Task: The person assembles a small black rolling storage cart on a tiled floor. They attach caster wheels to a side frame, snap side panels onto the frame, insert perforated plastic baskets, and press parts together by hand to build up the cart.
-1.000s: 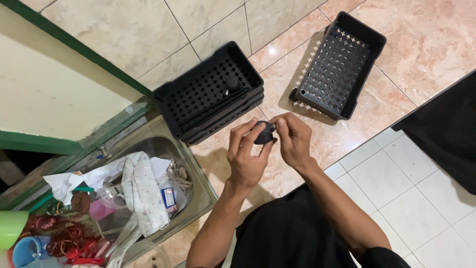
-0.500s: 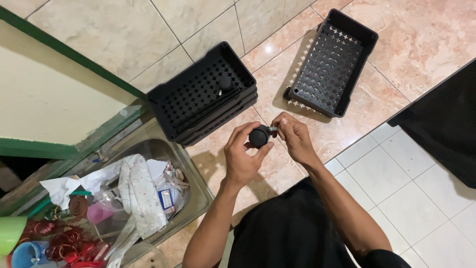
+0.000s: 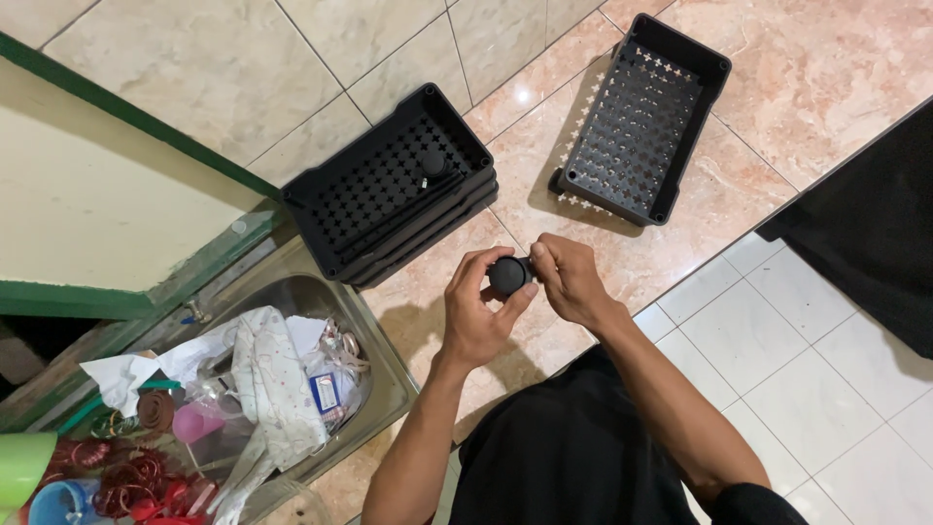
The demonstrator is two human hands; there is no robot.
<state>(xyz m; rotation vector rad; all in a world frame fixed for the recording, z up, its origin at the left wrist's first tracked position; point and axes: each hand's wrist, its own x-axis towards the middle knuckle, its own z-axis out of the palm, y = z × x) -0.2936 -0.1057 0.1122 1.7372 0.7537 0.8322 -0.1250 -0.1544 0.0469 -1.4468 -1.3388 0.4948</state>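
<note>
A small round black wheel-like part [image 3: 507, 275] sits between both hands over the tiled floor. My left hand [image 3: 476, 311] cups it from below and the left, fingers curled around it. My right hand [image 3: 569, 277] pinches its right side with the fingertips. Just beyond the hands lies a stack of black perforated trays [image 3: 389, 185] with a small black part [image 3: 431, 163] resting inside the top one. A single black perforated tray [image 3: 637, 122] lies further right on the floor.
A metal basin [image 3: 379, 340] at the lower left holds paper, plastic bags and red rings. A green-edged cream panel [image 3: 107, 194] leans at the left. A green cup [image 3: 19, 467] is at the left edge. Dark cloth [image 3: 865, 224] covers the floor at right.
The hands have turned the black part so its round face shows toward the camera. They stay in the same place above the floor. The view has shifted slightly.
</note>
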